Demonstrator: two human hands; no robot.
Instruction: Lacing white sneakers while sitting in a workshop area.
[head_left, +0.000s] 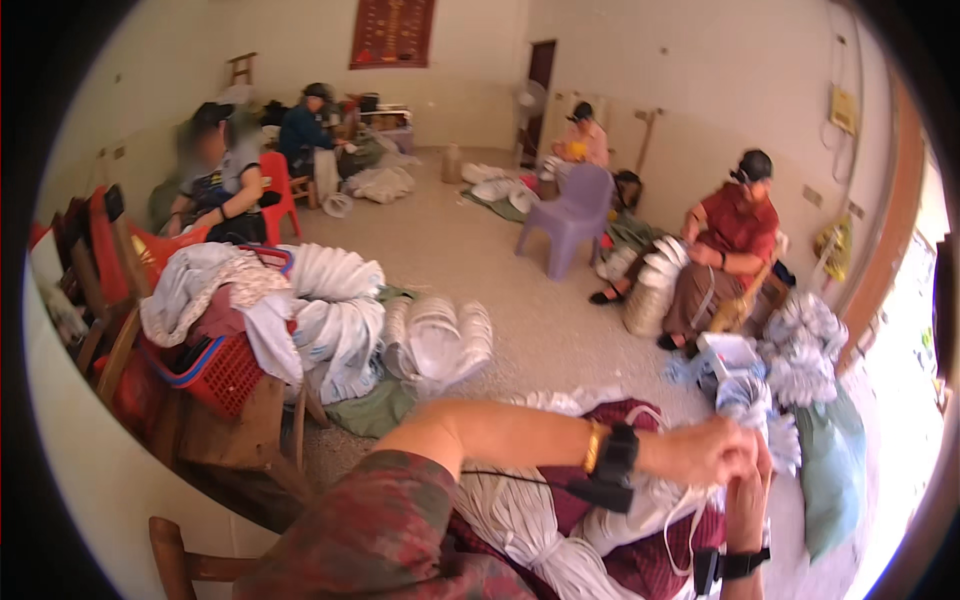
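My left hand [705,452] reaches across from the lower left, its fingers pinched together against my right hand [748,492]. The right fingers are closed too, and whatever the two hands hold between them is too small to make out. A thin white cord [692,530] hangs in a loop just below the hands. Beneath my forearms lies a gathered bundle of white strips [515,510], over dark red patterned cloth [640,572]. Both wrists carry black strapped devices, and a gold band circles the left one.
A red basket [225,375] heaped with clothes stands on a wooden bench at left. Stacked white rings [435,335] lie on the floor ahead. Several people sit working around the room. A purple chair [568,215] stands mid-room; a pale green sack [832,470] lies at right.
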